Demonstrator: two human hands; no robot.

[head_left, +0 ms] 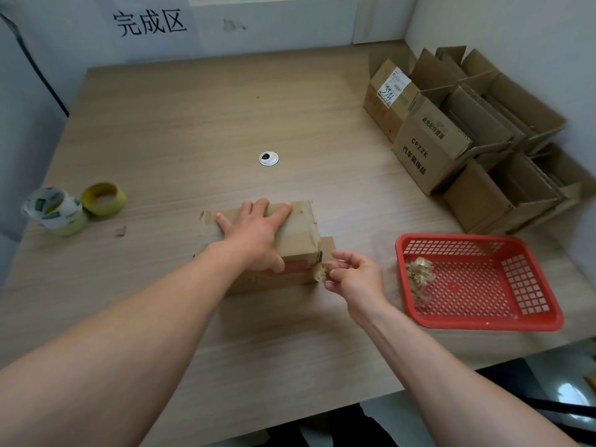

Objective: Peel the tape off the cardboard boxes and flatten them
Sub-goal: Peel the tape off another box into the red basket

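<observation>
A small closed cardboard box [300, 233] sits on the wooden table in front of me, sealed with clear tape and showing a red patch on its near side. My left hand [258, 233] presses flat on its top, fingers spread and thumb over the near face. My right hand [354, 275] pinches a crumpled strip of clear tape [320, 273] at the box's near right corner, where the strip still clings to the box.
A red perforated basket [529, 314] to the right holds a wad of peeled tape [419, 272]. Several opened cardboard boxes [432, 146] are stacked at the back right. Two tape rolls [69, 204] lie at the left edge. A cable grommet [268, 159] sits mid-table.
</observation>
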